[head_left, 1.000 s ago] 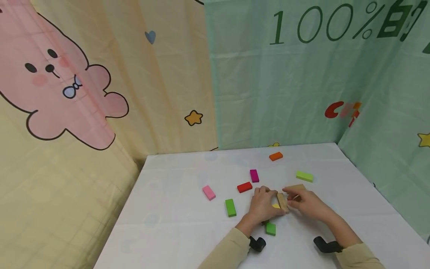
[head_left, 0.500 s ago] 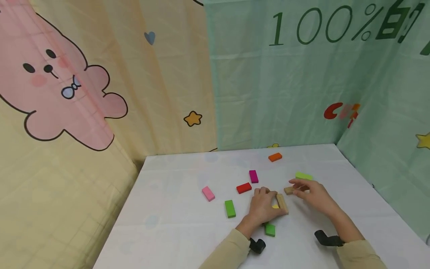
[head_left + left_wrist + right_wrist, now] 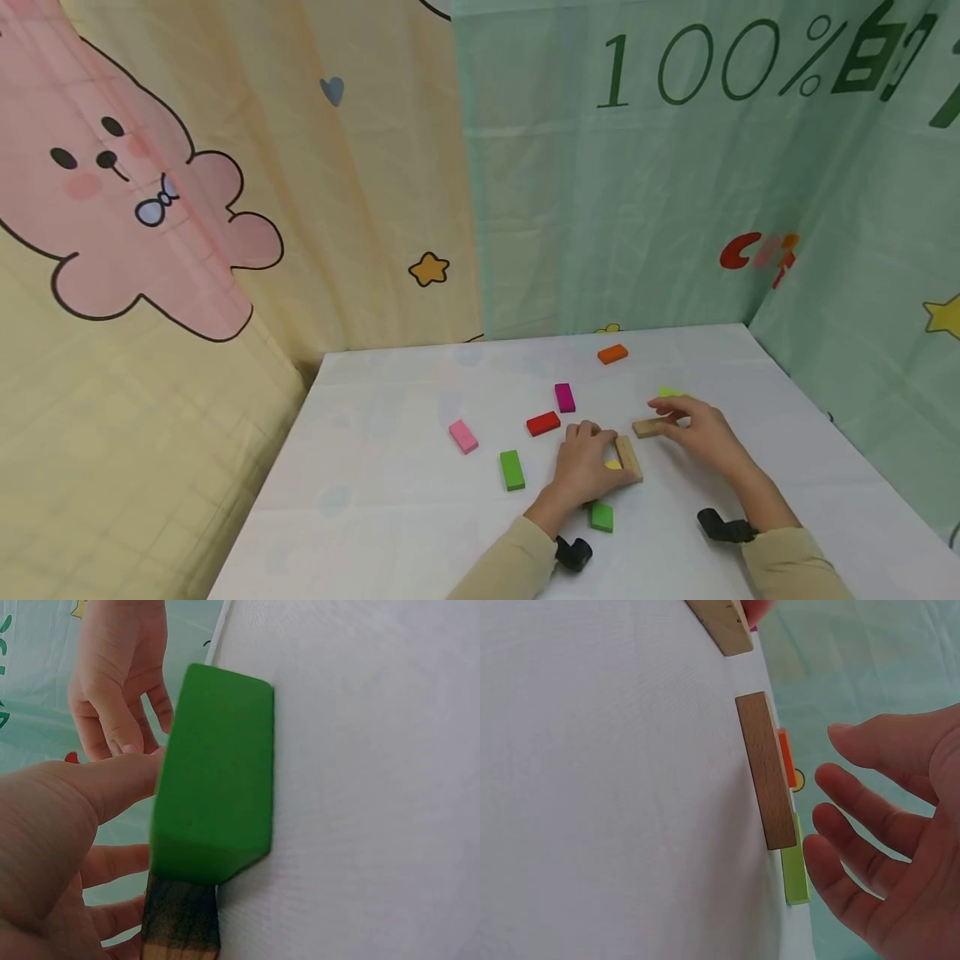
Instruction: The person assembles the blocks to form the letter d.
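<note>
My left hand (image 3: 587,463) grips a natural wooden block (image 3: 628,458), thumb at its near end and a fingertip at its far end. A bit of yellow (image 3: 612,464) shows inside that grasp. By the left wrist lies a green block (image 3: 214,769), with a dark-stained wooden piece (image 3: 180,919) against it in the left wrist view. My right hand (image 3: 701,429) hovers at a second wooden block (image 3: 647,427). In the right wrist view its fingers (image 3: 855,885) are spread and loosely bent, apart from that block.
Farther back on the white table (image 3: 390,500) lie red (image 3: 543,423), magenta (image 3: 565,397) and orange (image 3: 612,354) blocks. Pink (image 3: 463,436) and green (image 3: 512,470) ones lie to the left. A lime block (image 3: 795,877) sits beyond the right hand. Printed curtains hang behind the table.
My right hand has drawn back from the block in my left hand, moving right and away to the second wooden block. The left hand keeps its grip. The head view has tilted slightly up.
</note>
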